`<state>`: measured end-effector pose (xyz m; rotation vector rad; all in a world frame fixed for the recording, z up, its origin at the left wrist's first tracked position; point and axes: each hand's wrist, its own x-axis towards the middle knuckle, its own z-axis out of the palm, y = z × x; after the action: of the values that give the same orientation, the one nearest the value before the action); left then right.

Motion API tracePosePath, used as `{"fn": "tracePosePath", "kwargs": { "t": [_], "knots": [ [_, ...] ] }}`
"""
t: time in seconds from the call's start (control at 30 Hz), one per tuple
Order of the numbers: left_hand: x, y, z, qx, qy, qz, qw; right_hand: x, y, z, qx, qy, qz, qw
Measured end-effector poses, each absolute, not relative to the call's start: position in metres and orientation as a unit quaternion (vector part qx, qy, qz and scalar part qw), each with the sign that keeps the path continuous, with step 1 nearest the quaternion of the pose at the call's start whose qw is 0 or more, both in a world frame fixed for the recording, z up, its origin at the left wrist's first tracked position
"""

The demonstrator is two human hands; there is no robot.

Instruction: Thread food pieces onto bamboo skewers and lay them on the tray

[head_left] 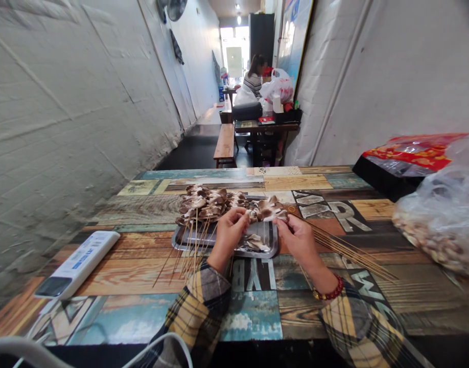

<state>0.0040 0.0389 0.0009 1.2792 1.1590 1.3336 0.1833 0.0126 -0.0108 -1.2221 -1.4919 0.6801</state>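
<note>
My left hand [231, 232] pinches a small oyster mushroom piece [253, 214] over the tray. Close beside it, my right hand [301, 243] is closed on a larger brown-and-white oyster mushroom [273, 207]. A thin stick [305, 278] shows below my right palm; whether it runs into the mushroom is hidden. Under my hands lies a metal tray [275, 248] with loose mushroom pieces [256, 242]. Skewered mushrooms [204, 202] are piled across its left end, their bamboo sticks [196, 240] pointing toward me. To the right lies a bundle of bare bamboo skewers [351, 250].
A clear plastic bag of mushrooms [441, 225] and a black box with red packaging [388, 176] stand at right. A white oblong device [79, 263] lies at left, with a white cable [173, 340] in front. Beyond the patterned table [142, 266], a person [253, 82] sits near a bench [224, 142].
</note>
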Motion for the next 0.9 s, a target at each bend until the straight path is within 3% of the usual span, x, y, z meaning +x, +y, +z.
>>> {"fn": "tracePosePath", "kwargs": {
  "t": [0.17, 0.63, 0.9],
  "knots": [
    [0.002, 0.039, 0.005, 0.458, 0.414, 0.574, 0.538, 0.183, 0.011, -0.011, -0.510, -0.634, 0.280, 0.509],
    [-0.007, 0.046, 0.004, 0.434, 0.433, 0.619, 0.491, 0.180, 0.005, -0.009, -0.488, -0.728, 0.224, 0.425],
    [-0.010, 0.044, 0.009, 0.363, 0.423, 0.626, 0.544, 0.178, 0.004, -0.008, -0.471, -0.763, 0.190, 0.400]
  ]
}}
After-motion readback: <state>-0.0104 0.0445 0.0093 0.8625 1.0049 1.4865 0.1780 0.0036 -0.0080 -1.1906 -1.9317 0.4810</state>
